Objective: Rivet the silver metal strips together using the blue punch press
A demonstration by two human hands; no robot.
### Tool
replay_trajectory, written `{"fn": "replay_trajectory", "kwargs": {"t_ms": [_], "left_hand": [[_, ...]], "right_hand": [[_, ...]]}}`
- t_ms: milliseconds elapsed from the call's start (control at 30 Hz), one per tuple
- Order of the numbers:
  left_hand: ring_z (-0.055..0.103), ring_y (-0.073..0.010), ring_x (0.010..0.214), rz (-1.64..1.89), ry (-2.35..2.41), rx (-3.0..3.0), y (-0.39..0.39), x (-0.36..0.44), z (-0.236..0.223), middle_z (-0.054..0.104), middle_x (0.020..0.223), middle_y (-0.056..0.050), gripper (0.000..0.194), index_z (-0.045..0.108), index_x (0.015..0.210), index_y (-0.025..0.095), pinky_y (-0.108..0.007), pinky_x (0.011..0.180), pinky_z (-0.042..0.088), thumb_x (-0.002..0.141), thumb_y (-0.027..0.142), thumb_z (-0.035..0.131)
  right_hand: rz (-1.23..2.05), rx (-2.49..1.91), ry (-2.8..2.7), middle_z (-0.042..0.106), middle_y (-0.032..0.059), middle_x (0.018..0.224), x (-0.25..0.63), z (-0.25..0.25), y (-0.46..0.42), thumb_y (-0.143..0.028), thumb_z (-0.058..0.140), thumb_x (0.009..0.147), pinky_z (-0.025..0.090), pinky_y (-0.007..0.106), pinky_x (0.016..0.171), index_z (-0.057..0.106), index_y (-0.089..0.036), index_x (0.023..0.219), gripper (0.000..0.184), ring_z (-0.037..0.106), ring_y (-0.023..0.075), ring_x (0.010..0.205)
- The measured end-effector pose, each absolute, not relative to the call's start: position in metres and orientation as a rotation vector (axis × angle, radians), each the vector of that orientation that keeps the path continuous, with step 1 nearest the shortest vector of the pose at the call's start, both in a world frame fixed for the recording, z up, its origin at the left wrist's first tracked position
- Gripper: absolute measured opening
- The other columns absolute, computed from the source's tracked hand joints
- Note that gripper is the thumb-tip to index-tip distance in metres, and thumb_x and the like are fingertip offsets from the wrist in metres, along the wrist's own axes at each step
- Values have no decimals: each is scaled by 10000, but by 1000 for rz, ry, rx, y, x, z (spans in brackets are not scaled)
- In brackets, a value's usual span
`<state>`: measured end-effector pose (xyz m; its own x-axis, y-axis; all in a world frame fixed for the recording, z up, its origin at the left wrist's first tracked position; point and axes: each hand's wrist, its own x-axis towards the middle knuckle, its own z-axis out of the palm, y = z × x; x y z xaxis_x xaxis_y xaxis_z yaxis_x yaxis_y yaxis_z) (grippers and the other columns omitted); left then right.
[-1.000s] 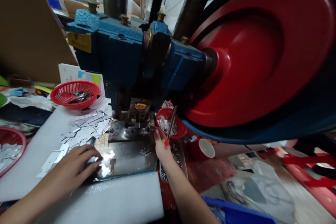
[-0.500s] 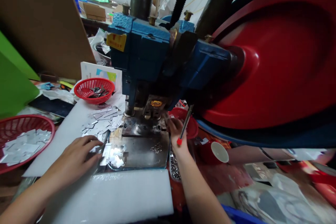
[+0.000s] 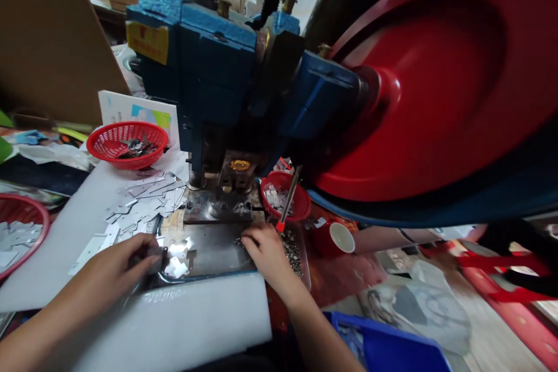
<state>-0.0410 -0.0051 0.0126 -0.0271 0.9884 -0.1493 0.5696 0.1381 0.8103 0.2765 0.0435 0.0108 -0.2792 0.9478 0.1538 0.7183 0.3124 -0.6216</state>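
Head view: cluttered workbench (image 3: pixel 52 232), white foam sheet (image 3: pixel 196 319), blue press (image 3: pixel 209 70).

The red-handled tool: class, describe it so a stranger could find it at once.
Start at the blue press and drop to the small red basket at its base. The red-handled tool leans across that basket, above the right hand: a thin metal rod, red-tipped.

Red flywheel (image 3: pixel 436 70) cut off right

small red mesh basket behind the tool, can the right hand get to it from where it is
Probably yes: the right hand lies on the steel tray just in front of the small red mesh basket; only the red-tipped metal tool leans between them.
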Motion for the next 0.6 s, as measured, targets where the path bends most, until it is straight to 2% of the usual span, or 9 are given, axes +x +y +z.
{"fn": "replay_trajectory", "kwargs": {"t_ms": [167, 267, 367, 467, 600], "left_hand": [[578, -162, 642, 1000, 1603, 1008, -1, -16, 23, 630, 761, 1, 367, 619, 934, 242, -261, 554, 483, 685, 504, 678], [590, -128, 620, 1098, 1382, 551, 4, 5, 31, 647, 797, -1, 357, 618, 1032, 234, -224, 529, 507, 698, 326, 702], [633, -110, 677, 1131, 1197, 267, 8, 21, 39, 676, 928, -28, 349, 626, 1099, 233, -214, 600, 545, 753, 182, 627], [673, -160, 832, 1125, 1021, 142, 10, 29, 46, 654, 1120, -50, 297, 624, 1126, 245, -293, 683, 581, 853, 292, 518], [657, -222, 993, 1111, 889, 140, 10, 30, 54, 604, 1259, -72, 379, 587, 1194, 233, -397, 784, 580, 890, 407, 444]], "right_hand": [[361, -1527, -2417, 649, 35, 909, 265, 9, 43, -216, 620, 828, 414, 324, 799, 720, -258, 807, 111, 551, 217, 923], [405, -1477, -2347, 635, 32, 887, 258, 10, 49, -191, 578, 859, 413, 320, 813, 702, -239, 830, 136, 547, 201, 897], [447, -1384, -2137, 627, 37, 888, 248, 16, 67, -152, 521, 886, 423, 308, 831, 679, -205, 860, 169, 552, 184, 888], [408, -1340, -2012, 621, 53, 897, 233, 21, 93, -150, 521, 881, 434, 315, 843, 677, -187, 866, 160, 559, 189, 889], [390, -1414, -2010, 618, 58, 913, 216, 22, 123, -165, 603, 819, 439, 331, 865, 692, -200, 866, 106, 564, 209, 922]]}}
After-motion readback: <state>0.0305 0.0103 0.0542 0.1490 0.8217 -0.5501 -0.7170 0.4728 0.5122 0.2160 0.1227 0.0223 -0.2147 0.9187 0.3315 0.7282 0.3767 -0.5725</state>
